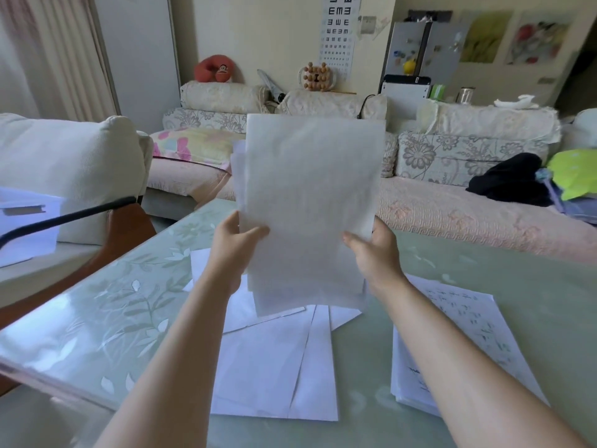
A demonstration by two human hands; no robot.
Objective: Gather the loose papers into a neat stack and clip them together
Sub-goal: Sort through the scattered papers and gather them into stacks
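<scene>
My left hand [237,242] and right hand [374,250] grip the paper stack [310,202] upright, long axis vertical (edges uneven).

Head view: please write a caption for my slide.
A paper bundle, held upright by left hand and right hand, over loose sheets on the table.

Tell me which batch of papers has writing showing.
The pile at the right of the table: its top sheet bears handwriting. The held bundle and the middle sheets show plain white.
</scene>
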